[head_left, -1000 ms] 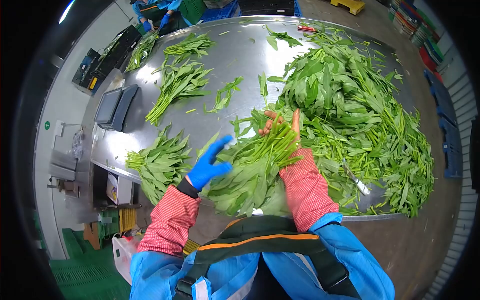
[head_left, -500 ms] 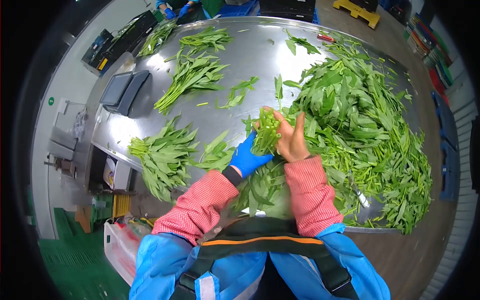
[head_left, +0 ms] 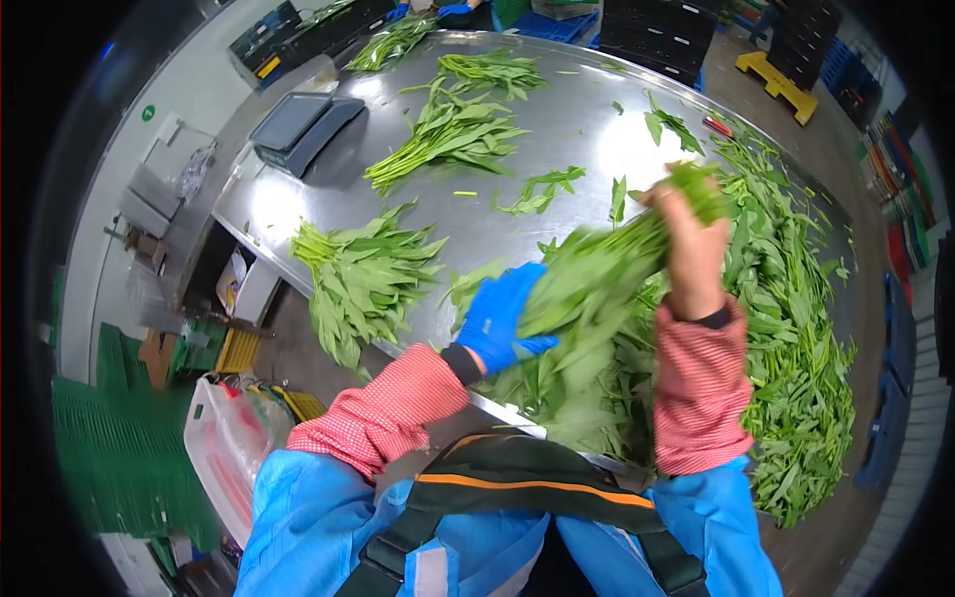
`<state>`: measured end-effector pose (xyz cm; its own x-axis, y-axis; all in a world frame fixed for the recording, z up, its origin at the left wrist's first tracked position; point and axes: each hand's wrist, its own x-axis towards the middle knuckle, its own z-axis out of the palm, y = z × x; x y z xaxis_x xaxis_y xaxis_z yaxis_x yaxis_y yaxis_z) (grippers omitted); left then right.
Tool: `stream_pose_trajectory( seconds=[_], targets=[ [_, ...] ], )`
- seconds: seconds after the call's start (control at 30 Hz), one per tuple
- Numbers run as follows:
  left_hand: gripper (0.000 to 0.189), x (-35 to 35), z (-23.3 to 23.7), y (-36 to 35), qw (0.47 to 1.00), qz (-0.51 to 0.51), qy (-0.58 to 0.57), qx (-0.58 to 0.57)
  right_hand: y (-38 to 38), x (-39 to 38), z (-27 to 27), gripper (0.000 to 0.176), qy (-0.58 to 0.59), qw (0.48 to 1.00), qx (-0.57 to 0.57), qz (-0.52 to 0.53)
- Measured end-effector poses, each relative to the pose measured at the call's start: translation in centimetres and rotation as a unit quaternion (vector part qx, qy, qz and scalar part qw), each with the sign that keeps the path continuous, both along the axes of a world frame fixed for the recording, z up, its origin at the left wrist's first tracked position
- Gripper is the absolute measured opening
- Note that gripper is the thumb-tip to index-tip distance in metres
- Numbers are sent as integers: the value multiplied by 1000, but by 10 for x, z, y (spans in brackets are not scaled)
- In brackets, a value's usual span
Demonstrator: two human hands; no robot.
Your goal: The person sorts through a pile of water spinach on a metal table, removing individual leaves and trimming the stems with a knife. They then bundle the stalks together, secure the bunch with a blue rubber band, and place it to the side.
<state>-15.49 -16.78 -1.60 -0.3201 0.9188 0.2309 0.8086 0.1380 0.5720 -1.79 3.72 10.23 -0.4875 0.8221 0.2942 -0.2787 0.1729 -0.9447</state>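
My right hand (head_left: 691, 239), bare and slightly blurred, is wrapped round the stem end of a bunch of water spinach (head_left: 597, 274). The bunch slants down to the left, its leaves smeared by motion. My left hand (head_left: 495, 323), in a blue glove, lies against the leafy end with thumb and fingers apart. Below and between my hands are more loose leaves (head_left: 587, 398), partly hidden by the bunch. On the right side of the metal table spreads a big pile of loose water spinach (head_left: 786, 298).
Separate bunches lie at the left front (head_left: 363, 279) and farther back (head_left: 453, 134). A grey scale (head_left: 303, 129) stands at the table's left edge. A red-handled tool (head_left: 718, 126) lies at the far right. Across the table are another person's blue-gloved hands (head_left: 456, 9).
My right hand has moved right and up with the bunch's stem end, and the bunch now stretches out sideways. My left hand has let go of the stems and moved to the leaves. The view has shifted.
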Motion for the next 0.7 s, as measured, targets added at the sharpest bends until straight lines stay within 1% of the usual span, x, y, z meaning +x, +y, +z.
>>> stream_pose_trajectory(
  seconds=[0.03, 0.07, 0.1, 0.13, 0.17, 0.2, 0.23, 0.27, 0.3, 0.33, 0.37, 0.4, 0.43, 0.5, 0.53, 0.57, 0.6, 0.67, 0.7],
  targets=[
    [89, -14, -13, -12, 1000, 9, 2, -11, 12, 3, 13, 28, 5, 999, 26, -20],
    [90, -29, -33, -24, 997, 19, 43, -62, 11, -2, 26, 28, 20, 995, 96, -36],
    [84, -39, -35, -31, 993, 26, 6, -117, 7, -6, 36, 28, 34, 984, 165, -52],
    [80, -43, -37, -35, 979, 24, -159, -128, 0, -8, 43, 28, -55, 952, 298, -41],
    [76, -46, -37, -39, 938, 20, -318, -136, 2, -20, 21, 35, -56, 923, 380, 15],
    [74, -50, -34, -39, 833, -4, -538, -130, -9, -30, 13, 38, -61, 829, 555, 23],
    [71, -53, -32, -38, 678, -28, -725, -116, -33, -45, 1, 34, -31, 786, 615, 56],
    [70, -54, -29, -38, 482, -50, -870, -94, -52, -49, -17, 22, -83, 750, 637, 156],
    [72, -44, -16, -41, 420, -40, -904, -67, -76, -52, -36, 16, -131, 708, 656, 225],
    [71, -31, -10, -58, 660, -45, -748, -61, -96, -49, -60, 13, -151, 692, 650, 274],
    [69, -28, -20, -61, 661, 4, -744, -97, -111, -47, -82, 15, -163, 676, 650, 306],
    [67, -26, -29, -63, 657, 54, -740, -132, -127, -40, -103, 16, -186, 692, 621, 317],
    [66, -23, -39, -66, 648, 104, -736, -165, -136, -35, -112, 26, -237, 680, 614, 322],
    [68, -7, -63, -73, 564, 172, -793, -153, -145, -21, -114, 28, -273, 692, 618, 253],
    [68, -3, -75, -80, 639, 73, -753, -140, -146, -14, -107, 32, -295, 700, 601, 250],
    [67, -2, -87, -84, 562, 37, -817, -124, -146, -6, -96, 36, -317, 707, 583, 246],
    [65, -1, -86, -82, 479, 2, -871, -105, -145, 3, -87, 41, -339, 713, 564, 243],
    [63, 1, -83, -78, 299, -67, -950, -59, -139, 20, -76, 48, -410, 776, 406, 254],
    [61, 1, -82, -76, 344, -51, -933, -98, -134, 29, -75, 52, -440, 798, 323, 254]
  ],
)
